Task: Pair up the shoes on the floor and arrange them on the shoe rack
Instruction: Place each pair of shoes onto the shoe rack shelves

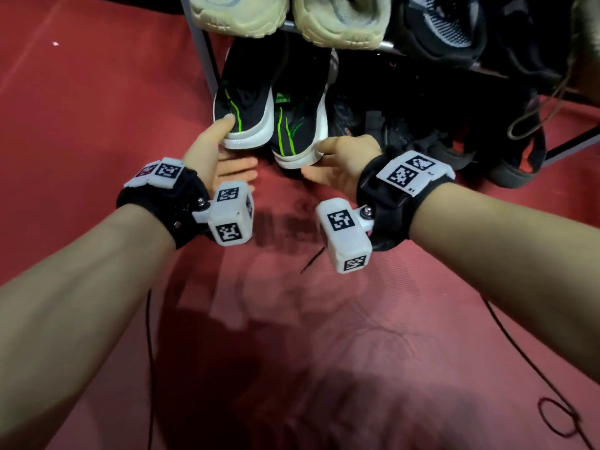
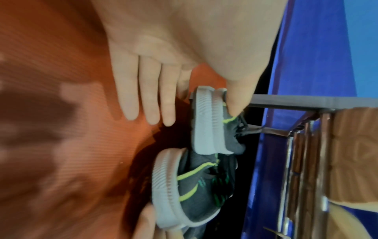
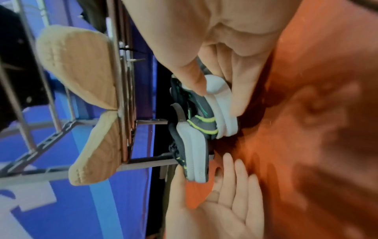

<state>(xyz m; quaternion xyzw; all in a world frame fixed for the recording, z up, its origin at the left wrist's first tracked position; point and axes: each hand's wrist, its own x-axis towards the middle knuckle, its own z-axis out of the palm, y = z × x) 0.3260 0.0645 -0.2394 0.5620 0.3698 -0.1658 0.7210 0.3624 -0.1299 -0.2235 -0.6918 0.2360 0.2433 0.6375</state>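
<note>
Two black sneakers with green stripes and white soles sit side by side at the left end of the shoe rack's (image 1: 207, 60) bottom shelf, heels toward me. My left hand (image 1: 232, 147) has its thumb on the heel of the left sneaker (image 1: 246, 105), while its straight fingers (image 2: 150, 103) stay spread below the sole. My right hand (image 1: 321, 160) pinches the heel of the right sneaker (image 1: 298, 125), thumb on top and fingers under the sole (image 3: 223, 105). In the right wrist view the left sneaker (image 3: 194, 153) rests against the rack's grey leg.
A beige pair (image 1: 240, 14) stands on the shelf above, with black-and-grey shoes (image 1: 444, 30) to its right. Dark shoes (image 1: 406, 131) crowd the lower shelf's right side. Beneath my arms spreads a red ribbed mat (image 1: 292, 319), crossed by thin black cables (image 1: 149, 352).
</note>
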